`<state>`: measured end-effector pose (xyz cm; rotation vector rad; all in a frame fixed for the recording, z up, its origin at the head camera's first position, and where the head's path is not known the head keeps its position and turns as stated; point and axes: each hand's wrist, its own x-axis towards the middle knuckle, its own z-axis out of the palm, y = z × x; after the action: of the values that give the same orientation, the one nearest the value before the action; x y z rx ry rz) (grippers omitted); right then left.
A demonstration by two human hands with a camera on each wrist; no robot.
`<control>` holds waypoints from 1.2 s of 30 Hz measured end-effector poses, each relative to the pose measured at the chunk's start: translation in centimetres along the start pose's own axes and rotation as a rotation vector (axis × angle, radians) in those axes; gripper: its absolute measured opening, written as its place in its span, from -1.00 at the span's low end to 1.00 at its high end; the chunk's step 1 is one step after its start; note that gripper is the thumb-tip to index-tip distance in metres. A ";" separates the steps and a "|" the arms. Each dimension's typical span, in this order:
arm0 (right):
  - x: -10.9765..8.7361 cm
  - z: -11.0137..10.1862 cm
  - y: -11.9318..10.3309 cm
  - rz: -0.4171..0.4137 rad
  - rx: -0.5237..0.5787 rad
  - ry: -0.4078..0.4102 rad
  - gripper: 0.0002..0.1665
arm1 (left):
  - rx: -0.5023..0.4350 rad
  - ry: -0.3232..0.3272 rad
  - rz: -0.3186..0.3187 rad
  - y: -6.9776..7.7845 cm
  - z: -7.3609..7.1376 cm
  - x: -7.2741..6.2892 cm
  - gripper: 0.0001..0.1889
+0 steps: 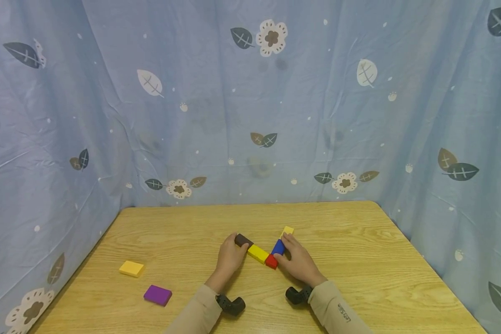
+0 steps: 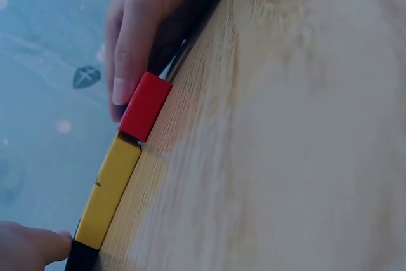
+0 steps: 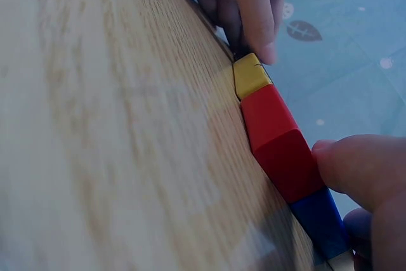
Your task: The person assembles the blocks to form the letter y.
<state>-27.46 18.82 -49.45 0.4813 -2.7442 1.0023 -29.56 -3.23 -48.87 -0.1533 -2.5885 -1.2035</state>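
- Left hand is pinching the black block.
- Right hand — loosely spread — is touching the red block.
- Both are looking light, rigid; sides are suiting a pinch.

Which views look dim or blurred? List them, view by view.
Head: brightest, purple block clear; left wrist: dimmer, tabletop blurred toward the right; right wrist: also dim, tabletop blurred toward the left, shadow beside the blue block.

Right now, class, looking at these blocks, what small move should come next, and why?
Probably the left hand should release the black block and reach for the purple block: the black block already meets the yellow block in the V-shaped row, while the purple block lies apart, on that hand's side.
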 end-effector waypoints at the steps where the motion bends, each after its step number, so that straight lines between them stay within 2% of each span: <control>1: 0.0 0.0 0.0 -0.002 0.000 0.003 -0.20 | 0.007 0.002 0.005 0.0 0.0 -0.1 -0.43; 9: 0.3 -0.2 0.1 -0.004 -0.006 0.010 -0.20 | 0.007 0.019 0.005 0.3 -0.3 -0.2 -0.44; 20: 0.1 -0.2 -0.1 -0.010 0.003 0.012 -0.21 | -0.030 -0.006 -0.030 -0.1 -0.4 -0.2 -0.37; 30: 0.0 -0.1 -0.1 -0.005 0.001 0.011 -0.22 | -0.098 -0.078 -0.074 -0.7 -1.6 -0.5 -0.33; 33: 0.0 0.0 0.0 -0.005 -0.004 0.012 -0.21 | -0.097 -0.102 -0.091 -0.8 -2.2 -0.8 -0.32; 36: 0.0 0.0 0.1 -0.003 -0.010 0.013 -0.21 | -0.099 -0.127 -0.081 -0.8 -3.1 -1.2 -0.32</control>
<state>-27.49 18.84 -49.51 0.4760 -2.7349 0.9873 -27.90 -6.07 -47.95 -0.1515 -2.6665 -1.3946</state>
